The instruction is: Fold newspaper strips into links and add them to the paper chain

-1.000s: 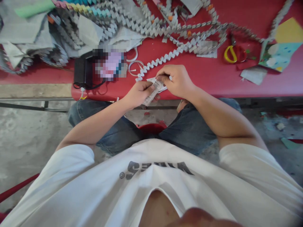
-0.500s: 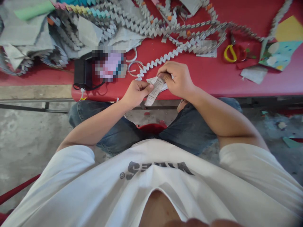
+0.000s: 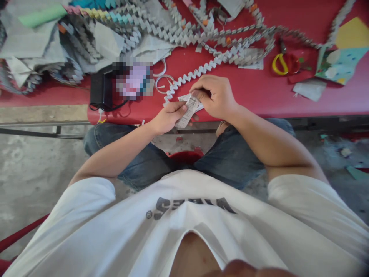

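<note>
A narrow strip of printed newspaper [image 3: 188, 111] is pinched between my two hands above the table's near edge. My left hand [image 3: 168, 117] grips its lower left side between thumb and fingers. My right hand [image 3: 215, 96] holds its upper end, with the fingers curled. Behind the strip, more folded printed paper [image 3: 183, 98] partly shows on the table. A zigzag folded-paper chain [image 3: 196, 74] ends just beyond my left hand and runs up to the right.
Many woven paper chains [image 3: 173, 32] and newspaper sheets [image 3: 25, 38] cover the far side of the red table [image 3: 294, 98]. A black power adapter [image 3: 100, 90] with a cable lies left. Scissors with yellow and red handles [image 3: 280, 64] and a patterned paper piece [image 3: 337, 65] lie right.
The paper strip looks slightly narrower and its lower end has tilted. My left hand's fingers have shifted a little along it; my right hand stays nearly where it was.
</note>
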Action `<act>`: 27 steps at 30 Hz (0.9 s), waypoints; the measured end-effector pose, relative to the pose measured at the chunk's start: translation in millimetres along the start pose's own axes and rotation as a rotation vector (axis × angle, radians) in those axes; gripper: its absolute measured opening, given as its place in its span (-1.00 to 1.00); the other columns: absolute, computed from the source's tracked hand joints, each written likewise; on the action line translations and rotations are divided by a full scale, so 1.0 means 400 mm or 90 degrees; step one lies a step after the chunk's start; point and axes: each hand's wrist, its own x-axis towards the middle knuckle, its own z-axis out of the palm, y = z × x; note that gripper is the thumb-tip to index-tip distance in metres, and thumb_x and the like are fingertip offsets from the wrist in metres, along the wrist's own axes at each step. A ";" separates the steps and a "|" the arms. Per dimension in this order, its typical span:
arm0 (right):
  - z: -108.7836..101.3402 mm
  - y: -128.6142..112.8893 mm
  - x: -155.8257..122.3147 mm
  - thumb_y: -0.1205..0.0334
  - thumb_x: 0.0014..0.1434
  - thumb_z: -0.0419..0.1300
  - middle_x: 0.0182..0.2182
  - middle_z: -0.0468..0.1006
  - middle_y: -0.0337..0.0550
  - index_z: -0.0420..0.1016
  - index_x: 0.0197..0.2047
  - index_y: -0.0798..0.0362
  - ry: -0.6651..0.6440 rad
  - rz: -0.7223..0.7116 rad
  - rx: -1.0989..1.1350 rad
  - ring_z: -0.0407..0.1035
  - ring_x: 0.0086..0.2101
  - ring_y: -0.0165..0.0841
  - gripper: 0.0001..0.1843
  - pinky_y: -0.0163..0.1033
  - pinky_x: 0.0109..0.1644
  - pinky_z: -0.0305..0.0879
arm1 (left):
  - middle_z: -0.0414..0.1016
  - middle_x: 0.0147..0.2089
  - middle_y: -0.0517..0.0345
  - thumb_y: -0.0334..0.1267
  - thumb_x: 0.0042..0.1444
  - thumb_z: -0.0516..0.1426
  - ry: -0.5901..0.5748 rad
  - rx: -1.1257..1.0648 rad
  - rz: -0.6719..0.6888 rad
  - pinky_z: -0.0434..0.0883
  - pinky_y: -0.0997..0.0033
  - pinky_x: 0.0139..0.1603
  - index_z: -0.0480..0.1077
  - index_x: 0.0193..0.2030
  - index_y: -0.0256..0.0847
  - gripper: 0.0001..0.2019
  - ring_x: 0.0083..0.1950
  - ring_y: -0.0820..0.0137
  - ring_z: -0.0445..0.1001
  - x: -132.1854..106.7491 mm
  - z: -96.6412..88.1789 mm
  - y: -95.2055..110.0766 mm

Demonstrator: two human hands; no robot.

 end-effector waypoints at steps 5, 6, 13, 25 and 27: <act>0.004 0.001 -0.003 0.02 0.57 0.25 -0.18 0.70 -0.06 0.68 -0.10 -0.10 0.007 0.009 -0.004 0.57 -0.14 -0.14 -0.76 0.00 0.07 0.55 | 0.81 -0.08 -0.08 0.31 0.44 0.24 0.037 0.129 0.064 0.61 0.51 -0.25 0.55 0.08 -0.28 -0.42 -0.20 0.38 0.79 -0.001 0.009 0.005; 0.005 0.000 -0.004 0.03 0.57 0.24 -0.18 0.70 -0.06 0.68 -0.10 -0.10 0.008 0.009 -0.010 0.57 -0.13 -0.14 -0.76 0.00 0.08 0.55 | 0.81 -0.09 -0.07 0.31 0.44 0.23 0.039 0.125 0.071 0.62 0.49 -0.23 0.55 0.07 -0.28 -0.42 -0.19 0.37 0.79 0.000 0.011 0.004; 0.008 0.000 -0.005 0.07 0.58 0.20 -0.17 0.71 -0.04 0.68 -0.09 -0.09 0.007 -0.008 -0.028 0.58 -0.13 -0.13 -0.75 0.01 0.07 0.56 | 0.79 -0.11 -0.06 0.30 0.33 0.36 0.020 -0.035 0.035 0.70 0.43 -0.15 0.53 0.06 -0.29 -0.39 -0.26 0.39 0.76 0.007 0.012 -0.007; 0.011 0.008 -0.009 0.05 0.62 0.19 -0.17 0.69 -0.04 0.70 -0.04 -0.07 0.002 -0.033 -0.037 0.58 -0.15 -0.15 -0.72 -0.03 0.04 0.56 | 0.78 -0.17 -0.04 0.30 0.41 0.27 0.056 0.086 0.069 0.63 0.53 -0.27 0.56 -0.05 -0.30 -0.42 -0.27 0.43 0.75 0.013 0.008 -0.010; 0.015 0.011 -0.010 0.02 0.62 0.17 -0.18 0.69 -0.05 0.70 -0.03 -0.06 0.006 -0.047 -0.047 0.59 -0.15 -0.16 -0.70 -0.03 0.04 0.56 | 0.79 -0.18 -0.02 0.34 0.41 0.26 0.071 0.124 0.081 0.65 0.53 -0.26 0.58 -0.03 -0.29 -0.40 -0.26 0.41 0.78 0.013 0.008 -0.012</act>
